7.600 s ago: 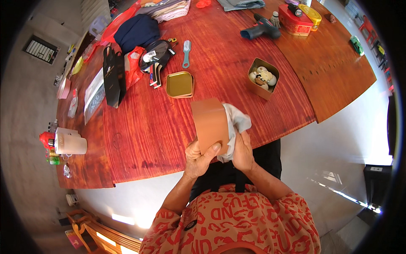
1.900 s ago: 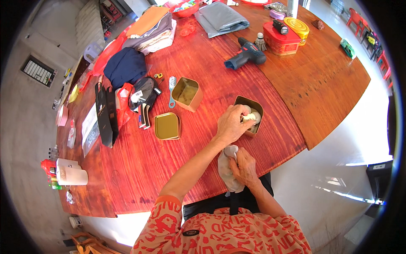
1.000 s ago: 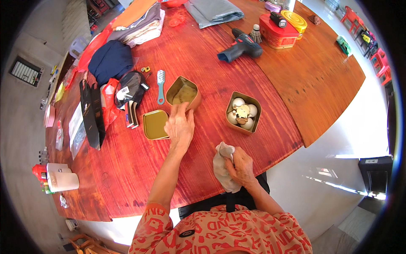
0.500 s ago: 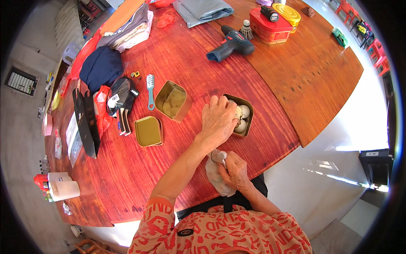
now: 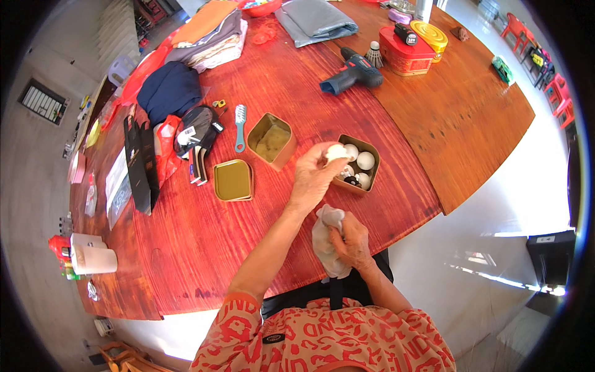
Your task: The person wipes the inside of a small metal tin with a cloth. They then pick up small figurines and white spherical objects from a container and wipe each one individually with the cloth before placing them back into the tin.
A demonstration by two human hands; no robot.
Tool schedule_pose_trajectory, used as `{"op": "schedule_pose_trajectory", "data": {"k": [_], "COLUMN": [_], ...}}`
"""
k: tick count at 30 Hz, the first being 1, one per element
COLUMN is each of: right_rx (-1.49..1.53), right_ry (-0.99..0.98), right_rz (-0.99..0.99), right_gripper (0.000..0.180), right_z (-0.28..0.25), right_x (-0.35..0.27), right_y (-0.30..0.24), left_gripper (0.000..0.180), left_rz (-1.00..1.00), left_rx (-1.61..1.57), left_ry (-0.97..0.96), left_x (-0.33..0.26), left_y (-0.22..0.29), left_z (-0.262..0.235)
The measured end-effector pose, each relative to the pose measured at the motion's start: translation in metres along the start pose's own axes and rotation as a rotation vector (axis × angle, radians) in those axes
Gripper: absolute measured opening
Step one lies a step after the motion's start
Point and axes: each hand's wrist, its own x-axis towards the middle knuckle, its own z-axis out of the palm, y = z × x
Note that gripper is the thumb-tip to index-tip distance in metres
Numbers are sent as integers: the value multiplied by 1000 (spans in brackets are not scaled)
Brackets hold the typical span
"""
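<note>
My left hand (image 5: pixel 312 175) pinches a small pale white ball (image 5: pixel 336 152) between thumb and fingers, just over the left side of an open square tin (image 5: pixel 354 188). Several smooth white balls (image 5: pixel 365 161) lie inside that tin, along with a small black-and-white piece (image 5: pixel 352 180); my fingers cover part of the contents. Closer to my body, my right hand (image 5: pixel 352 240) grips a crumpled off-white cloth (image 5: pixel 326 239) above the table's near edge. Left of my hands stand a second open tin (image 5: pixel 271 149), whose inside shows a dull yellow bottom, and a gold-coloured lid (image 5: pixel 233 180).
A blue-handled brush (image 5: pixel 240 129) lies beyond the lid. Farther back are a cordless drill (image 5: pixel 353 73), a shuttlecock (image 5: pixel 374 56), a red tin (image 5: pixel 406 53) and folded cloths (image 5: pixel 217 40). Bags, including a black paper bag (image 5: pixel 141 167), crowd the left side of the wooden table (image 5: pixel 204 248).
My left hand has lifted a white ball out of the tin, uncovering more of the balls inside. The cloth remains in my right hand. The whole view has shifted slightly.
</note>
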Motion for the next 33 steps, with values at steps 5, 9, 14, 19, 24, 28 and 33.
{"op": "schedule_pose_trajectory", "data": {"k": [5,9,14,19,24,28,33], "right_rx": [331,118,-115,-58,-69,-138,-254], "right_ry": [307,361,113,150,130,-2,-280], "right_rz": [278,108,-294,-191,-221,-361,-229], "right_gripper": [25,28,41,45,50,53,54], "right_z": [-18,-27,9,20,26,16,-4], "right_x": [8,32,42,57,50,32,3], "right_y": [-30,-58,-83,-83,-84,-89,-67], "left_gripper": [26,31,29,30,29,29,25], "left_rz": [-164,-151,-38,-4,9,32,-55], "left_rx": [-403,-544,-535,-374,-424,-525,-513], "left_ry": [116,204,317,363,409,375,471], "left_x": [-54,-94,-126,-149,-157,-158,-157], "left_y": [22,30,35,26,25,33,35], "left_z": [-21,-16,-3,-11,-11,-13,-20]}}
